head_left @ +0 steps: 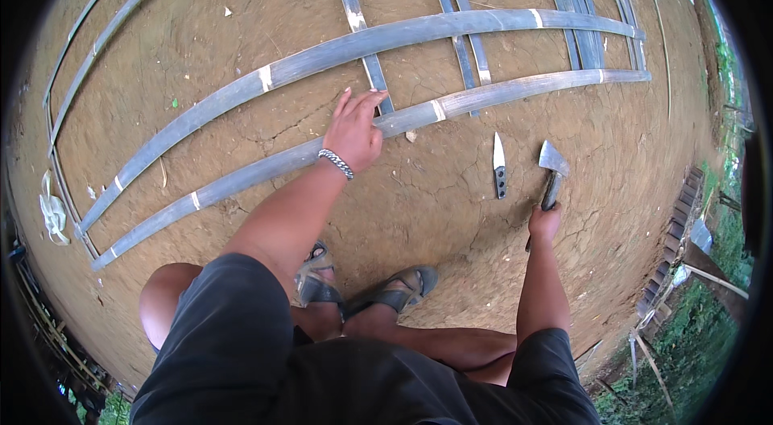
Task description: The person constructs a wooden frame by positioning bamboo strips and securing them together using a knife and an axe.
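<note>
My left hand (354, 131), with a chain bracelet at the wrist, reaches over the near bamboo slat (274, 166). Its fingers are stretched out and hold nothing; the fingertips are by the lower end of a crosswise bamboo slat (370, 67), and whether they touch it I cannot tell. Low at the right, my right hand (545, 221) is closed round the dark handle of a hatchet (553, 159), blade pointing away from me. A knife (499, 167) with a dark handle lies on the ground left of the hatchet. Farther off, another long bamboo slat (346, 45) runs beside the near one.
More crosswise slats (570, 2) lie under the long ones at the far right. Other long slats (121, 14) stretch along the left. A white plastic bag (53, 212) rests at the left rim. Bricks (672, 240) edge the dirt ground at right. My sandalled feet (403, 288) stand close by.
</note>
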A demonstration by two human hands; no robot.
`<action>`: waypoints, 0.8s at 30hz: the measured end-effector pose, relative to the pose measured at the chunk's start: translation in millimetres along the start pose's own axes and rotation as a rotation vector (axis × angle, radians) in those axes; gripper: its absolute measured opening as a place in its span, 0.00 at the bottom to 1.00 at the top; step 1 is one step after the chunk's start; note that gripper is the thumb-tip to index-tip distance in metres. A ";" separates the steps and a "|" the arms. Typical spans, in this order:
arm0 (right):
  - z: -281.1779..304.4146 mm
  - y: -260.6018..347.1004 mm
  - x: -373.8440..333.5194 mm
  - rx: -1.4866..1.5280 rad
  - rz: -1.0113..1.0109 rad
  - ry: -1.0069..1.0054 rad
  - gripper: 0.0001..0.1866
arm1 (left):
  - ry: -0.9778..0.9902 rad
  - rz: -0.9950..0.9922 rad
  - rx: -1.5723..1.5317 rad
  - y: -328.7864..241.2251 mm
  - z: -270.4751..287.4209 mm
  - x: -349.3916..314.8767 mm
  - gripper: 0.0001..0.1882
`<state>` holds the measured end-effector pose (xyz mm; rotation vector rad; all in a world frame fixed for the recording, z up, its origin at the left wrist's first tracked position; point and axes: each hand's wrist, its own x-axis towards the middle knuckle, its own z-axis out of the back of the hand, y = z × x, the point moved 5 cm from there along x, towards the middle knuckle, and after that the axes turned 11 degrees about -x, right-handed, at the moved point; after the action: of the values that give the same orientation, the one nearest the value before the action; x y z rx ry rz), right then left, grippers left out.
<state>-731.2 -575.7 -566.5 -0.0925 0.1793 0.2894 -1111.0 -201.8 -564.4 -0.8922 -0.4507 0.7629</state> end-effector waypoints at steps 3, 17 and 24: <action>-4.2 -9.1 -2.3 0.004 0.052 -0.062 0.28 | 0.016 -0.023 0.009 -14.4 5.5 2.9 0.31; 24.1 113.7 -75.6 0.000 0.405 -0.186 0.27 | 0.005 -0.037 0.071 -23.2 14.4 -7.7 0.28; 20.2 124.0 -80.6 0.108 0.382 -0.138 0.23 | -0.035 -0.008 0.116 -23.6 20.0 -19.9 0.28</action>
<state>-840.1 -477.1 -539.5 0.0700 0.0738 0.6644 -1127.4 -215.7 -534.5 -0.7697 -0.4360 0.7902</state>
